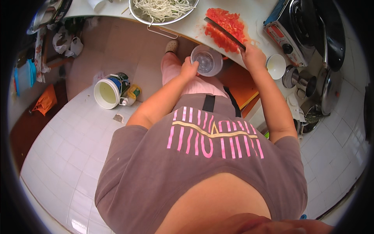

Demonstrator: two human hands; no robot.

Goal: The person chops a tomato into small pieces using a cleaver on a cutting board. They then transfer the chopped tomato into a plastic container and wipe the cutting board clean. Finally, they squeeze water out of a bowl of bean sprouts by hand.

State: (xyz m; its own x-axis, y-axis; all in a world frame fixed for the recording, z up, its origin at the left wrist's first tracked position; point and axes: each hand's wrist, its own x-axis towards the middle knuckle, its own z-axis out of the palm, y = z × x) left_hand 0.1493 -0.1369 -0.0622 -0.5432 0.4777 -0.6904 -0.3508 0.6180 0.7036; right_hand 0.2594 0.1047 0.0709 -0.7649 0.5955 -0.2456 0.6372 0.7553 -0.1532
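My left hand (pixel 189 69) grips the rim of a clear plastic bowl (pixel 210 58), held just off the counter's front edge. Nothing but a little moisture or glare shows inside the bowl. In my right hand (pixel 253 57) is the handle of a kitchen knife (pixel 226 33), its dark blade lying across a heap of chopped tomato (pixel 224 23). The red pieces spread over the white counter (pixel 257 17), close to its edge. Left of them stands a metal basin (pixel 163 22) filled with pale noodles (pixel 165 8).
A gas stove (pixel 286 43) with a dark wok (pixel 331 39) stands at the right. Beside it are a white bowl (pixel 276 66), metal pots and a pot lid (pixel 331 91). On the floor at left sit a white bucket (pixel 107 93) and a yellow bottle (pixel 133 93).
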